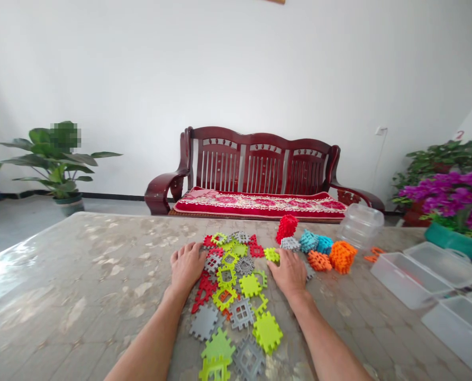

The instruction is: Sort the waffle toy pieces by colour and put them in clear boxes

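Observation:
Flat interlocking plastic pieces in lime green, grey and red lie spread in a loose heap between my hands, among them a lime square [268,332], a grey square [205,322] and a red piece [204,290]. My left hand [187,263] rests palm down at the heap's left edge, fingers apart, holding nothing. My right hand [290,269] lies on the right side, its fingers over the edge of a small lime piece [272,254]; whether it grips the piece is unclear. Beyond it stand stacks of red [287,228], blue [308,241] and orange pieces [343,257].
Clear plastic boxes [413,278] sit at the table's right, with another clear container [362,225] behind the stacks. Orange scissors [374,254] lie between them. Purple flowers [454,196] in a teal pot stand far right. A wooden bench [260,164] is beyond the table [112,275].

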{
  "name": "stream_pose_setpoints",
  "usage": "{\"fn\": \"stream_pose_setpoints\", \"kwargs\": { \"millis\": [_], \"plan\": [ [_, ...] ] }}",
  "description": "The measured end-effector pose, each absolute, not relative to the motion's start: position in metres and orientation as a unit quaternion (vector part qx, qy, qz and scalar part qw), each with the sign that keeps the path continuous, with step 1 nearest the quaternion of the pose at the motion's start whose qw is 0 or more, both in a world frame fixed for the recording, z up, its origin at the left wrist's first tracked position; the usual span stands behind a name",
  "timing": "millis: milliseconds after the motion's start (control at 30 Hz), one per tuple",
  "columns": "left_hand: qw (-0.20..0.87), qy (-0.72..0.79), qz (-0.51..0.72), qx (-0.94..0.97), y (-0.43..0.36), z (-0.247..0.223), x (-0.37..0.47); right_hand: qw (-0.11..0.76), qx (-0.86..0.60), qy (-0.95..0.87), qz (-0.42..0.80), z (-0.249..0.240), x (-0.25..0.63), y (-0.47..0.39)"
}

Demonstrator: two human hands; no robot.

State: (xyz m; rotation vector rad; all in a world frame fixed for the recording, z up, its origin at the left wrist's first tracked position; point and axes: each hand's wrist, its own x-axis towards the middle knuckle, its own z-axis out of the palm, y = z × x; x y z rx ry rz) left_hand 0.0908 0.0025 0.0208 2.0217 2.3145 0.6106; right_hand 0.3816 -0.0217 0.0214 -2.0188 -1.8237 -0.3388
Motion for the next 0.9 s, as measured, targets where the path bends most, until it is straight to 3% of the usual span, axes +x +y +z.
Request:
{"fn": "stream_pose_setpoints", "kwargs": {
  "millis": [233, 367, 500, 633, 900],
  "plan": [
    [0.009, 0.739, 0.195, 0.645, 0.001, 0.022, 0.091, 0.207, -0.709, -0.659, -0.138, 0.017, 0.387, -0.016],
    [0.007, 0.740, 0.192, 0.644, 0.001, 0.022, 0.091, 0.273, -0.665, -0.681, -0.139, 0.016, 0.386, -0.019],
    [0.009, 0.742, 0.195, 0.642, 0.002, 0.021, 0.091, 0.346, -0.587, -0.732, 0.009, 0.018, 0.379, -0.030],
    [0.006, 0.741, 0.192, 0.643, 0.002, 0.022, 0.091, 0.319, -0.522, -0.777, 0.151, 0.022, 0.373, -0.038],
    [0.008, 0.741, 0.190, 0.644, 0.000, 0.025, 0.092, 0.270, -0.464, -0.833, 0.136, 0.033, 0.375, -0.042]
  ]
}}
